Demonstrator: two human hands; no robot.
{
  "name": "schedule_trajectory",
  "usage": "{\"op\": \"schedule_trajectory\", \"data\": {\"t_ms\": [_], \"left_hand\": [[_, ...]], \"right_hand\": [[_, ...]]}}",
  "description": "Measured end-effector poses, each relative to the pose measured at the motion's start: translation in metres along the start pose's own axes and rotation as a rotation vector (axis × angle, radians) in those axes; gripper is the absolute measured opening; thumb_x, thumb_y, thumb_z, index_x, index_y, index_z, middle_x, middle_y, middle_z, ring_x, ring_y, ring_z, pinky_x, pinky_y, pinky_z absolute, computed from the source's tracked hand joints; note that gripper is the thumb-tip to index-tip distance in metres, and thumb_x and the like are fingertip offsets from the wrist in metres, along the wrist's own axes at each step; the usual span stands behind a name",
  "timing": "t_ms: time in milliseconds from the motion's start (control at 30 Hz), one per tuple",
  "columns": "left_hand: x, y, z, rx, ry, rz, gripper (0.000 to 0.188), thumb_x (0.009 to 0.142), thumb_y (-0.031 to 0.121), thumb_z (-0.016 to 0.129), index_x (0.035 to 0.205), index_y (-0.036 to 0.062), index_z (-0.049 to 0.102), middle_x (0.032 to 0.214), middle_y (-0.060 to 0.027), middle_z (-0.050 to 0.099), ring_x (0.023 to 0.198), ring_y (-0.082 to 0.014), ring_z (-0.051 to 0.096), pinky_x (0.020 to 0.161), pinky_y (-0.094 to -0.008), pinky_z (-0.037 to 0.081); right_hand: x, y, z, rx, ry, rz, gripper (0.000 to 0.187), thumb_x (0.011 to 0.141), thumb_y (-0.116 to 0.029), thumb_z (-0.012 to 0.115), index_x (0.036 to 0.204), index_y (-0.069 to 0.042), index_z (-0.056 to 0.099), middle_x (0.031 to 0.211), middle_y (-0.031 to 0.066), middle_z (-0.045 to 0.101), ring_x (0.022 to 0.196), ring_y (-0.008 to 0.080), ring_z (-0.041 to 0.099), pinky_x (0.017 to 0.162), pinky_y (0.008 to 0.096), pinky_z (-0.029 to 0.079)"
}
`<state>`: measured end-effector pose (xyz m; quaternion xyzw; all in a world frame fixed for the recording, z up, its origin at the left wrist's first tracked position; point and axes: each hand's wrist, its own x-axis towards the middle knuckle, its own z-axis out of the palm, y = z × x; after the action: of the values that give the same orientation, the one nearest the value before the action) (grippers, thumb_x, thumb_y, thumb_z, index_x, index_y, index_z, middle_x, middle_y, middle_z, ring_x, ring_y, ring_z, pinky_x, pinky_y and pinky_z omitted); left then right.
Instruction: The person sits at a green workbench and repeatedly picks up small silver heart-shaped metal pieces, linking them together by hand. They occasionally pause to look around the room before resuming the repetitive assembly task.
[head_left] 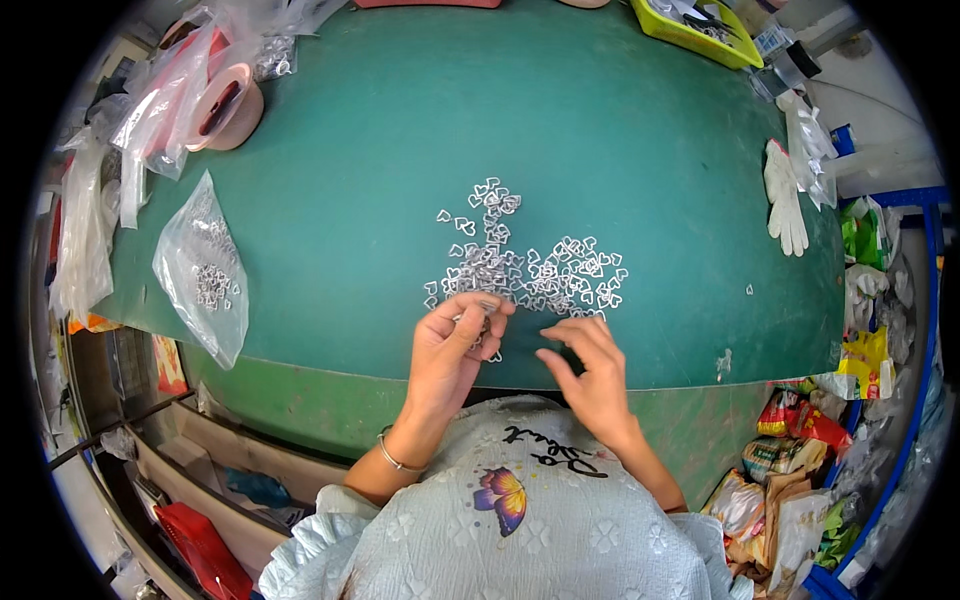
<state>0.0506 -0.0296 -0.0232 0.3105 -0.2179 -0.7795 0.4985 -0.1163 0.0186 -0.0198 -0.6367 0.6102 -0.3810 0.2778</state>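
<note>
Small silvery heart-shaped metal rings (487, 268) lie in a loose heap on the green table, spreading right and toward the far side. My left hand (448, 345) is at the heap's near edge, its thumb and fingers closed on several of these rings, partly hidden by the fingers. To its right, my right hand (592, 370) hovers by the table's near edge with thumb and forefinger apart and nothing visible between them. Its fingertips are close to the nearest rings on that side. On the left, a clear plastic bag (205, 318) holds more of the same rings.
Across the green table (350, 150), a pink bowl (240, 112) and plastic bags crowd the far left. A yellow basket (690, 38) of tools stands far right. A white glove (786, 200) lies by the right edge. Packed bags (790, 440) fill the lower right.
</note>
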Motion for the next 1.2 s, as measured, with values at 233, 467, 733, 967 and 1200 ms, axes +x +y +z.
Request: {"op": "schedule_trajectory", "data": {"t_ms": [233, 467, 733, 967, 1200], "left_hand": [[-0.008, 0.012, -0.008, 0.074, 0.123, 0.027, 0.017, 0.084, 0.003, 0.056, 0.100, -0.0016, 0.057, 0.087, -0.0105, 0.060, 0.066, -0.0087, 0.051, 0.054, -0.0187, 0.039], [-0.012, 0.012, -0.014, -0.035, 0.137, -0.037, 0.017, 0.086, 0.003, 0.050, 0.101, -0.0024, 0.057, 0.083, -0.0080, 0.059, 0.066, -0.0101, 0.052, 0.055, -0.0209, 0.041], [-0.024, 0.004, -0.005, 0.097, 0.013, -0.152, 0.021, 0.083, 0.002, 0.054, 0.104, -0.0021, 0.056, 0.085, -0.0035, 0.056, 0.069, -0.0095, 0.052, 0.060, -0.0200, 0.042], [-0.025, 0.005, 0.009, 0.262, -0.038, -0.147, 0.026, 0.081, 0.005, 0.061, 0.107, 0.0012, 0.058, 0.077, 0.0036, 0.051, 0.064, -0.0024, 0.046, 0.053, -0.0154, 0.036], [-0.026, 0.003, -0.007, 0.216, 0.011, -0.197, 0.020, 0.083, 0.009, 0.058, 0.101, 0.0004, 0.059, 0.074, 0.0033, 0.051, 0.058, -0.0014, 0.041, 0.048, -0.0151, 0.030]], "right_hand": [[0.001, -0.006, 0.026, -0.122, -0.251, -0.173, 0.028, 0.065, -0.009, 0.070, 0.091, -0.003, 0.060, 0.091, 0.0070, 0.052, 0.083, 0.0265, 0.048, 0.073, 0.0350, 0.038], [0.001, 0.010, 0.034, 0.001, -0.077, -0.203, 0.013, 0.070, -0.005, 0.066, 0.082, -0.003, 0.061, 0.078, 0.0071, 0.056, 0.071, 0.0239, 0.051, 0.064, 0.0304, 0.039], [0.002, -0.009, 0.013, 1.340, -0.125, 0.700, 0.014, 0.089, -0.014, 0.053, 0.090, -0.001, 0.058, 0.078, 0.0019, 0.057, 0.067, 0.0085, 0.049, 0.061, 0.0217, 0.038], [0.002, -0.019, 0.014, 1.415, -0.199, 0.724, 0.015, 0.089, -0.015, 0.052, 0.090, -0.001, 0.057, 0.079, 0.0021, 0.056, 0.069, 0.0087, 0.048, 0.063, 0.0224, 0.037], [0.004, -0.016, 0.023, 0.857, -0.233, 0.494, 0.009, 0.085, -0.008, 0.055, 0.090, -0.001, 0.058, 0.077, 0.0017, 0.057, 0.071, 0.0084, 0.050, 0.065, 0.0218, 0.039]]}}
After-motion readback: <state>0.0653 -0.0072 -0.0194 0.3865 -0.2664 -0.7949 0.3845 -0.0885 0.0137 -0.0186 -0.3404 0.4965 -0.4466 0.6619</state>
